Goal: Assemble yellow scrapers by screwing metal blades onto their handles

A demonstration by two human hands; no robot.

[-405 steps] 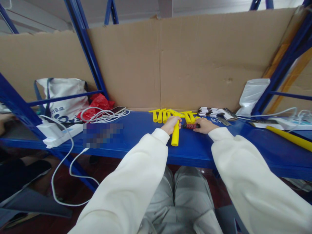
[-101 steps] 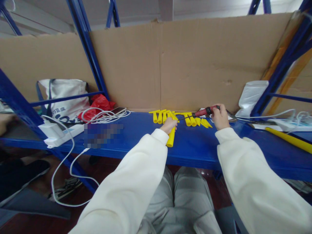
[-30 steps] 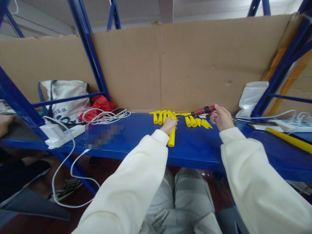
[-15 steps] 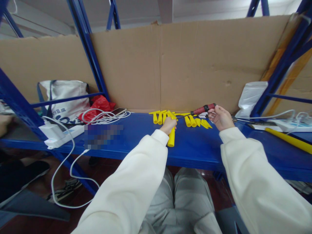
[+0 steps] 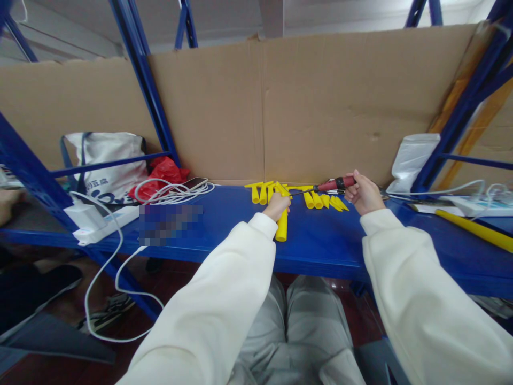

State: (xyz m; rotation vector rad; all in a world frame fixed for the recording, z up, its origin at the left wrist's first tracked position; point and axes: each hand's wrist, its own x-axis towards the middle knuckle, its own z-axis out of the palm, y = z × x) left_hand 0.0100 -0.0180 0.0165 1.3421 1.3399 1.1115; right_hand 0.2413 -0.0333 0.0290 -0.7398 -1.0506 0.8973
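My left hand (image 5: 278, 206) is closed round a yellow part (image 5: 281, 229) whose round tube end points toward me over the blue shelf (image 5: 224, 219). A red and black screwdriver (image 5: 329, 185) lies level, its thin shaft reaching left to the held part near my fingers. At the handle's right end, the fingers of my right hand (image 5: 365, 193) are closed on it. Behind my left hand, several yellow T-shaped parts (image 5: 255, 193) stand in a row. More yellow tubes (image 5: 312, 200) and small yellow pointed pieces (image 5: 337, 203) lie between my hands.
At the left are a white cloth bag (image 5: 110, 160), a red plastic bag (image 5: 168, 170), coiled white cable (image 5: 160, 192) and a power strip (image 5: 96, 230). A yellow bar (image 5: 476, 231) and a white pouch (image 5: 414, 160) are at the right. Cardboard (image 5: 320, 107) stands behind.
The screwdriver's handle end has dipped slightly and its handle has turned a little. My right fingers have shifted on its end. My left hand and the yellow part are unmoved.
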